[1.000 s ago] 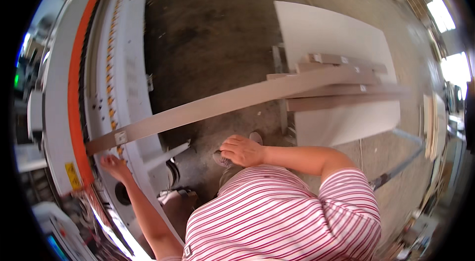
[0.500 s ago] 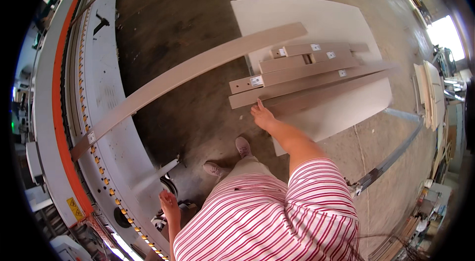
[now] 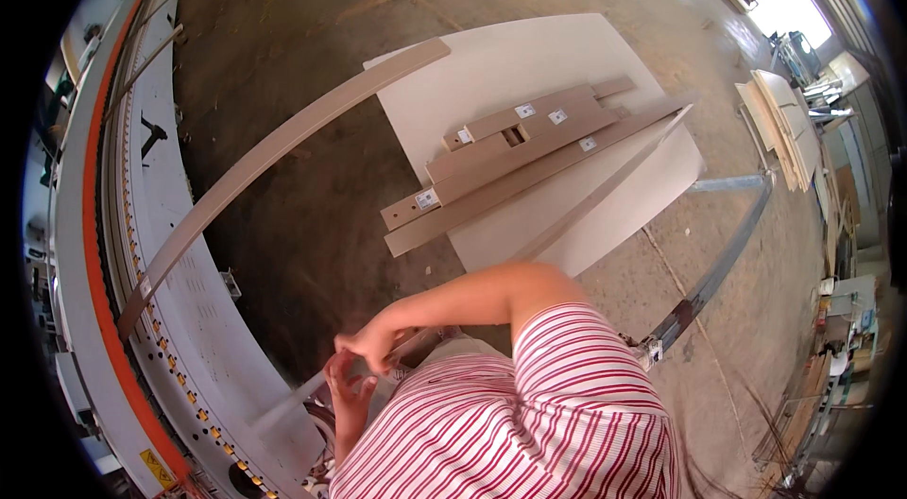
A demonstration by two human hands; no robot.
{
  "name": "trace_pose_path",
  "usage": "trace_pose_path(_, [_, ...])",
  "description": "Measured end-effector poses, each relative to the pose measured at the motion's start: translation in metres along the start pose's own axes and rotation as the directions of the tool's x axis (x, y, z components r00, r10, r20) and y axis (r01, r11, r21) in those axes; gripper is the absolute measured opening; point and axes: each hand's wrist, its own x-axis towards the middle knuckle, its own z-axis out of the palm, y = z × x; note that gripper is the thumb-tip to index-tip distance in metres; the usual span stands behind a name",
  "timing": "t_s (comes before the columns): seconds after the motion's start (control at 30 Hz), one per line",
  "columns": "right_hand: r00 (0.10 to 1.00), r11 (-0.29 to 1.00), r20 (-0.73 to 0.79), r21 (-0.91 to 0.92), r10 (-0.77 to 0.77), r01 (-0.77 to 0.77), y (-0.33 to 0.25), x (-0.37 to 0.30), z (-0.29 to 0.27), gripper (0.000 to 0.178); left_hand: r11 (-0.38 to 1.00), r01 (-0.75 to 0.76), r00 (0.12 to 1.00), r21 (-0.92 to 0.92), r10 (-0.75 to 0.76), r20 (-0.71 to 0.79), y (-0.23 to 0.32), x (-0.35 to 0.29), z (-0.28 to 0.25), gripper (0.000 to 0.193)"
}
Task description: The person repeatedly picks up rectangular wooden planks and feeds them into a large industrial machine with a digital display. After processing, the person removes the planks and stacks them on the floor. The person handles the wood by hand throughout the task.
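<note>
My right hand is in front of my body, its fingers bent around the near end of a narrow brown board. The board slants away to the far right, passing behind my right forearm. My left hand is just below the right one, thumb and curled fingers apart, its fingertips close to the right fingers. Whether they touch is unclear. A stack of brown boards with small white labels lies on a large pale panel. One long brown board reaches from the machine to the panel's far left edge.
A long machine with a white bed and an orange strip runs along the left. Right of the panel stands a grey metal bar frame. Pale sheets lean at the far right.
My right hand has moved from the stack back toward my body, bringing the near end of the narrow board with it. It is now beside my left hand. The view has shifted.
</note>
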Motion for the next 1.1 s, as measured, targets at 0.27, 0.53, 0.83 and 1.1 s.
trace_pose_path(0.27, [0.983, 0.952, 0.146, 0.267, 0.113, -0.15, -0.088, 0.053, 0.031, 0.08, 0.911, 0.25, 0.909, -0.327, -0.337, -0.245, 0.019, -0.045, -0.033, 0.036])
trace_pose_path(0.53, [0.971, 0.85, 0.236, -0.519, 0.035, 0.095, -0.028, 0.054, 0.01, 0.078, 0.671, 0.101, 0.717, -0.735, -0.561, -0.414, -0.01, -0.102, -0.129, 0.021])
trace_pose_path(0.83, [0.807, 0.64, -0.36, -0.492, 0.469, -0.591, 0.063, -0.127, 0.004, 0.063, 0.803, -0.178, -0.085, -0.569, -0.589, -0.804, -0.138, -0.18, -0.312, 0.037])
trace_pose_path(1.1, [0.88, 0.458, -0.474, -0.791, -0.037, -0.407, 0.031, -0.04, 0.065, 0.058, 0.726, 0.056, -0.275, -0.685, -0.649, -0.71, -0.188, -0.182, -0.347, 0.061])
